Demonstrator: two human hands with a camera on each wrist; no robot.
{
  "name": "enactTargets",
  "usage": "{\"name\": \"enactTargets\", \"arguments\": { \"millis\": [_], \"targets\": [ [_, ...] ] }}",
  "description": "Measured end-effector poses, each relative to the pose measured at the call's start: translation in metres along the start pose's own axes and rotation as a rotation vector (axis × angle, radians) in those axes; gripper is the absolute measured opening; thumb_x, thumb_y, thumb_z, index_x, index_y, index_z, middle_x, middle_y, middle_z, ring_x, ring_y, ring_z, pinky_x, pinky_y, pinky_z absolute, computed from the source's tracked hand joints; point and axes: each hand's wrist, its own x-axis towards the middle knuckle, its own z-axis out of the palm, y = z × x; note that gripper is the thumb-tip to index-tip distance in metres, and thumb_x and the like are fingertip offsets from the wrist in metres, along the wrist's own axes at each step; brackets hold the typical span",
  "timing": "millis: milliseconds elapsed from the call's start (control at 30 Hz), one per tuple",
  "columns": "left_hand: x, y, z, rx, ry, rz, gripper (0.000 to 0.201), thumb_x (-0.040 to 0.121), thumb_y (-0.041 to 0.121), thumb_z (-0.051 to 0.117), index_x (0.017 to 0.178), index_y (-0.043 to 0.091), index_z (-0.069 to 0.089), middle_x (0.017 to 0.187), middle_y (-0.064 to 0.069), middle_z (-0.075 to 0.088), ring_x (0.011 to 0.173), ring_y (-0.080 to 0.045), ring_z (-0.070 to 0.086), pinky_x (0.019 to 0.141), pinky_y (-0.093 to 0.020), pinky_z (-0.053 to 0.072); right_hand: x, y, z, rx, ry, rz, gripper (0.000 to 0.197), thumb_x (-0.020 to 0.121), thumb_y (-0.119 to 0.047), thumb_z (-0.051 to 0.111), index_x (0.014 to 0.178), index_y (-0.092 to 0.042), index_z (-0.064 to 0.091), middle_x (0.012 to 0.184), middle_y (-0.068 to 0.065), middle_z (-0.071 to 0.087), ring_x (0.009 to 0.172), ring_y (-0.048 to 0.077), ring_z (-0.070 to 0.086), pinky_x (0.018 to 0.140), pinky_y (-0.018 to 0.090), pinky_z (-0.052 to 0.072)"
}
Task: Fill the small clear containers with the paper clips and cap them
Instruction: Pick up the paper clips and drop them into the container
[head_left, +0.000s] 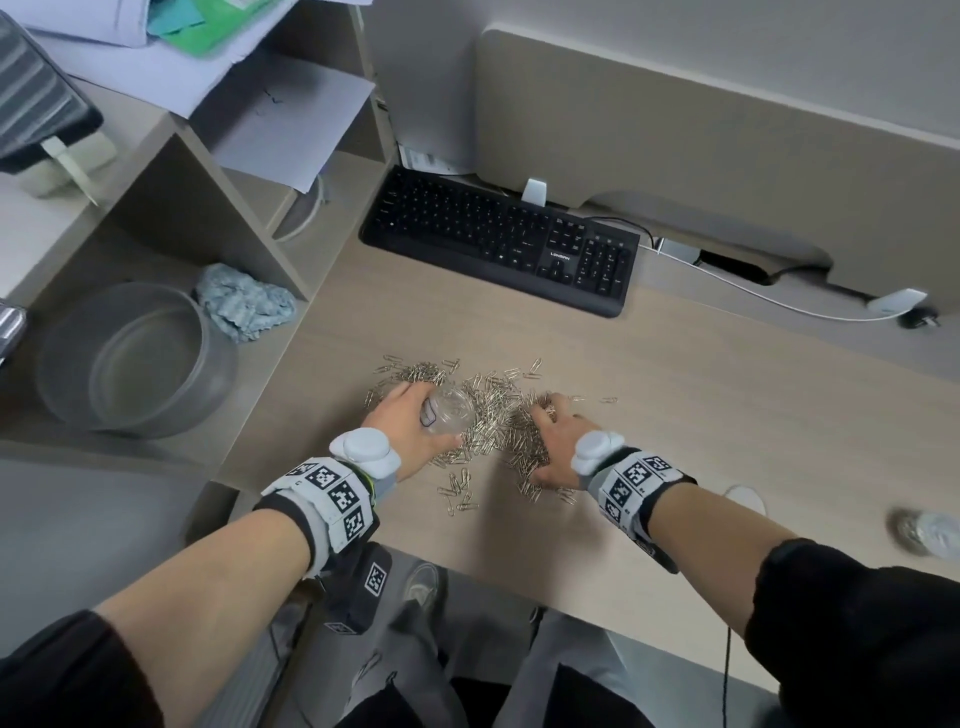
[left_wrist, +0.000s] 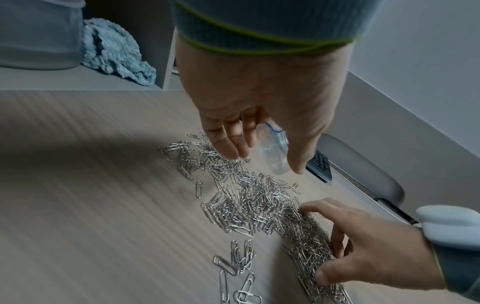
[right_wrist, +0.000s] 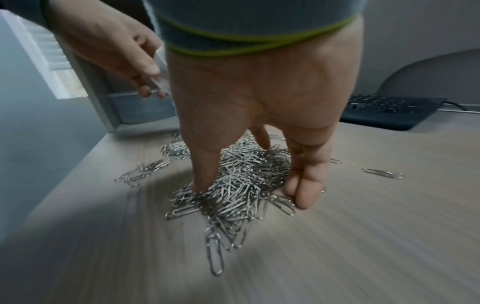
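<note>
— Hundreds of clips (head_left: 493, 415) lie heaped on the tabletop (head_left: 701, 415), with a few strays at the edges. Where are the hands?

— Both are down in the heap. The left hand (head_left: 410, 421) grasps a small clear container (head_left: 451, 410), thumb on one side and fingers on the other; the left wrist view shows it tipped on its side just above the clips.

— Is anything inside it?

— Too clear and blurred to tell.

— And the right hand (head_left: 553, 441)?

— It curls over the right part of the heap, thumb and fingers dug into the clips from two sides, grasping a bunch between them.

— What else is around?

— One black keyboard (head_left: 498, 239) sits farther back. Left of the tabletop, on a lower shelf (head_left: 156, 228), stand a grey tub (head_left: 135, 358) and a crumpled blue cloth (head_left: 241, 304) beside it.
</note>
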Motion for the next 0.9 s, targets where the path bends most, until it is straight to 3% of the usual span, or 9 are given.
{"name": "enactTargets", "arguments": {
  "millis": [100, 200, 300, 433, 567, 633, 700, 767, 900],
  "targets": [
    [0.000, -0.002, -0.001, 0.003, 0.003, -0.007, 0.066, 0.070, 0.050, 0.078, 0.125, 0.025, 0.052, 0.113, 0.007, 0.053, 0.102, -0.016, 0.056, 0.089, -0.033, 0.048, 0.000, -0.006, -0.001, -0.020, -0.009, 0.005, 0.081, 0.083, -0.041, 0.072, 0.144, -0.017, 0.026, 0.150, 0.015, 0.020, 0.116, 0.038, 0.054, 0.091, 0.047, 0.053],
    [0.003, -0.005, -0.001, 0.007, 0.006, -0.023, 0.066, 0.068, 0.052, 0.078, 0.123, 0.026, 0.054, 0.111, 0.007, 0.054, 0.100, -0.016, 0.056, 0.088, -0.034, 0.049, 0.002, -0.009, -0.003, 0.013, 0.013, -0.013, 0.061, 0.089, -0.021, 0.065, 0.140, -0.012, 0.031, 0.136, 0.017, 0.033, 0.104, 0.036, 0.058, 0.085, 0.046, 0.055],
    [0.005, -0.006, 0.000, 0.009, -0.007, -0.036, 0.067, 0.068, 0.051, 0.078, 0.124, 0.025, 0.053, 0.111, 0.006, 0.054, 0.101, -0.018, 0.056, 0.089, -0.036, 0.050, 0.006, -0.009, -0.004, 0.078, 0.010, -0.008, 0.059, 0.089, -0.004, 0.054, 0.143, -0.010, 0.031, 0.127, 0.015, 0.041, 0.099, 0.036, 0.061, 0.082, 0.043, 0.054],
    [0.008, 0.001, 0.005, 0.012, -0.019, -0.044, 0.067, 0.069, 0.046, 0.080, 0.125, 0.023, 0.052, 0.110, 0.006, 0.051, 0.101, -0.020, 0.056, 0.089, -0.036, 0.049, 0.006, -0.005, -0.013, 0.187, -0.021, 0.013, 0.047, 0.092, -0.002, 0.052, 0.138, -0.007, 0.042, 0.123, 0.014, 0.054, 0.102, 0.031, 0.062, 0.079, 0.034, 0.051],
    [0.013, 0.009, 0.010, 0.005, -0.041, -0.032, 0.066, 0.069, 0.044, 0.079, 0.127, 0.026, 0.052, 0.113, 0.007, 0.050, 0.103, -0.018, 0.056, 0.090, -0.036, 0.049, 0.004, 0.005, -0.020, 0.355, -0.009, 0.110, 0.027, 0.088, -0.003, 0.058, 0.114, -0.010, 0.058, 0.115, 0.011, 0.063, 0.089, 0.023, 0.055, 0.068, 0.027, 0.040],
    [0.015, 0.013, 0.012, 0.005, -0.060, -0.027, 0.069, 0.070, 0.044, 0.079, 0.130, 0.025, 0.050, 0.119, 0.006, 0.051, 0.106, -0.019, 0.056, 0.092, -0.035, 0.048, 0.001, 0.008, -0.021, 0.462, 0.008, 0.165, 0.025, 0.087, -0.001, 0.057, 0.108, -0.013, 0.062, 0.109, 0.010, 0.064, 0.086, 0.024, 0.060, 0.068, 0.031, 0.048],
    [0.018, 0.018, 0.016, -0.001, -0.075, -0.011, 0.069, 0.072, 0.040, 0.078, 0.131, 0.022, 0.049, 0.121, 0.004, 0.052, 0.110, -0.020, 0.055, 0.092, -0.034, 0.047, -0.003, 0.014, -0.025, 0.644, 0.013, 0.208, 0.022, 0.087, 0.001, 0.055, 0.101, -0.013, 0.064, 0.092, 0.011, 0.067, 0.076, 0.027, 0.068, 0.070, 0.037, 0.059],
    [0.020, 0.026, 0.019, -0.018, -0.085, 0.030, 0.062, 0.073, 0.036, 0.076, 0.128, 0.021, 0.050, 0.114, 0.004, 0.056, 0.106, -0.021, 0.057, 0.086, -0.032, 0.047, -0.009, 0.023, -0.029, 0.802, 0.036, 0.232, 0.017, 0.089, 0.002, 0.054, 0.091, -0.013, 0.063, 0.072, 0.010, 0.066, 0.058, 0.023, 0.067, 0.066, 0.039, 0.062],
    [0.023, 0.040, 0.026, -0.025, -0.133, 0.060, 0.061, 0.076, 0.029, 0.076, 0.129, 0.021, 0.047, 0.109, 0.002, 0.062, 0.091, -0.018, 0.059, 0.074, -0.025, 0.044, -0.020, 0.036, -0.038, 0.973, 0.079, 0.232, 0.015, 0.088, 0.002, 0.058, 0.081, -0.011, 0.062, 0.066, 0.014, 0.066, 0.055, 0.027, 0.066, 0.070, 0.049, 0.061]
  ]
}}
